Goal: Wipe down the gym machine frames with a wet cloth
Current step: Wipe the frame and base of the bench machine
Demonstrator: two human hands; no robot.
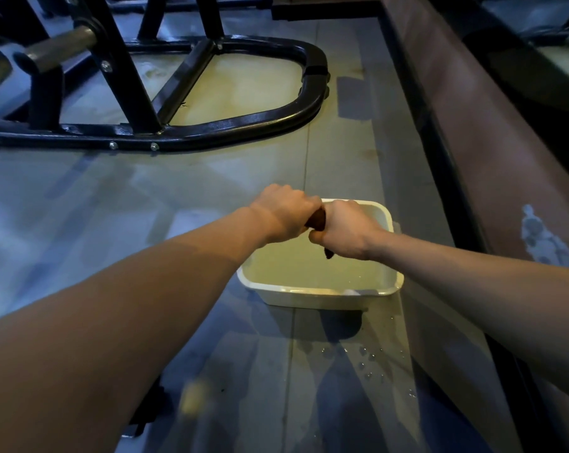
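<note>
Grey rubber flooring [178, 184] runs through a dim gym, wet in patches, with a dark wall base along the right. From overhead, a white tub [322, 297] of cloudy water sits on the floor, droplets [368, 361] scattered just in front of it. Above the tub, the left hand [284, 212] and right hand [345, 228] meet, both fists clenched tight around a dark cloth [319, 220]. Further back stands a black machine frame [230, 125], well apart from the tub.
</note>
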